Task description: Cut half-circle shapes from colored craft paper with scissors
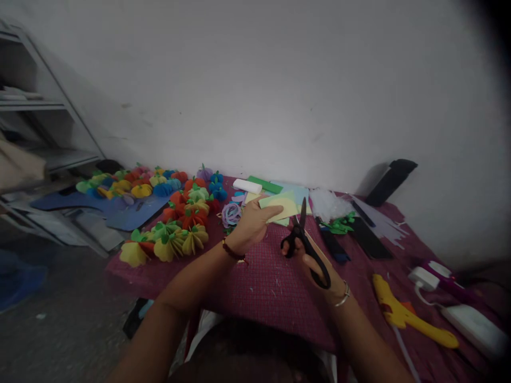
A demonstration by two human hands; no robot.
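Between its thumb and fingers, my left hand pinches sheets of yellow and light green paper above the table. Black-handled scissors are in my right hand, fingers through the loops. The scissor blades point up and away from me, near the right edge of the paper, and look slightly apart. Whether a blade touches the paper I cannot tell. Left of my left hand lies a coil of lilac paper strips. Behind the held paper rest light blue sheets.
Several colourful paper pumpkins cover the table's left side and a blue board. A yellow glue gun lies at right, near a white power strip. Green paper leaves sit beside a clear plastic bag.
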